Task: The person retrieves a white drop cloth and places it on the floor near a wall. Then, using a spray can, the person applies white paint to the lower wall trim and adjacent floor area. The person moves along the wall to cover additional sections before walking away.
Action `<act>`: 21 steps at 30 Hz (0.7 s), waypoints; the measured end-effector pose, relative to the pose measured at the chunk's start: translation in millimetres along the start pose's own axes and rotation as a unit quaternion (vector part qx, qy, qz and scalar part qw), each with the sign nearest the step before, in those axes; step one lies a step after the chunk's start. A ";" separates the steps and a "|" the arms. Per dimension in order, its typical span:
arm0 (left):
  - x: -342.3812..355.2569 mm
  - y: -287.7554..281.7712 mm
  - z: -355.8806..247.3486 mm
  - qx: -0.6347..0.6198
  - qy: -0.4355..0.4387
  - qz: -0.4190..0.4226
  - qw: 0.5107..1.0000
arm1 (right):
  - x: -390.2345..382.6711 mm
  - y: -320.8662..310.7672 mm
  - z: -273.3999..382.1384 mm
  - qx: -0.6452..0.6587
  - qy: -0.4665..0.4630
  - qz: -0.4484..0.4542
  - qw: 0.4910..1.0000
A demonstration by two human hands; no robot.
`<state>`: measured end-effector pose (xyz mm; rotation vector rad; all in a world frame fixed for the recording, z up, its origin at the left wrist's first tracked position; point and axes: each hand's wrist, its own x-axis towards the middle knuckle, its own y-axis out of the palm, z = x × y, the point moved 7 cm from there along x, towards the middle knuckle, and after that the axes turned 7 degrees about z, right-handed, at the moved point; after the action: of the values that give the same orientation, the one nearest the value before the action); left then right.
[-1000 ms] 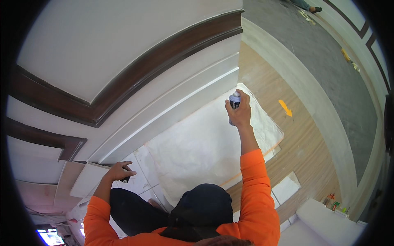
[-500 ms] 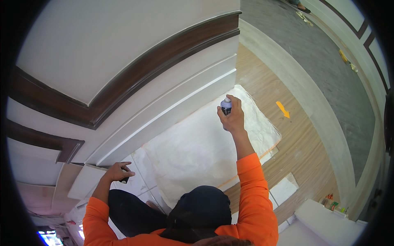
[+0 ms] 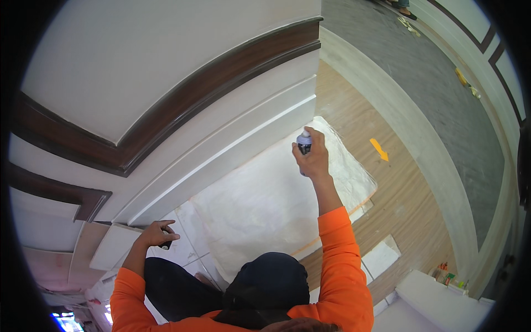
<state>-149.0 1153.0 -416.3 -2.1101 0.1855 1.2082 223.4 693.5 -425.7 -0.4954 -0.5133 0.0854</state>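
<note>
A spray can (image 3: 303, 146) with a pale top and dark body is gripped by my right hand (image 3: 316, 160), the forefinger resting on its nozzle. It is held above a white cloth sheet (image 3: 243, 213) spread along the foot of the wall. Off to the left, my left hand (image 3: 152, 235) has its fingers curled round a small dark cap-like piece (image 3: 166, 244), mostly covered by the palm. Nearest to the can is the white skirting (image 3: 276, 117), with a gap between them.
Dark brown moulding (image 3: 221, 83) runs along the white wall. An orange arrow marker (image 3: 379, 150) lies on the wood-look floor (image 3: 409, 199). White tile pieces (image 3: 381, 256) are to my right, and a white board (image 3: 113, 246) leans at left. Another person's foot (image 3: 408, 14) shows far off.
The view has shifted slightly, so the wall and floor appear a little to the left. Both hands keep nearly the same pose and hold the same things.
</note>
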 end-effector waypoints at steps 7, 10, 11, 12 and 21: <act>-1.4 -0.1 -2.1 0.002 0.004 -0.001 1.000 | 15.1 -13.2 -5.7 -0.022 0.045 -0.043 0.998; -4.8 -0.4 -5.4 0.005 0.006 -0.002 1.000 | 9.2 -16.9 -6.1 -0.025 0.037 -0.071 0.996; -5.7 -0.4 -7.0 0.000 0.003 -0.002 1.000 | 8.0 -13.3 -5.7 -0.018 0.028 -0.049 0.998; -7.5 -0.8 -8.0 -0.004 0.000 -0.001 1.000 | 6.5 -7.8 -2.1 -0.011 0.019 -0.027 0.999; -7.7 0.4 -9.3 -0.024 0.013 0.003 1.000 | 6.6 -23.2 -21.7 -0.024 0.113 -0.089 0.989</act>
<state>-146.9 1145.3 -407.1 -2.1692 0.1765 1.2006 238.8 665.0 -428.2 -0.4971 -0.3357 -0.1526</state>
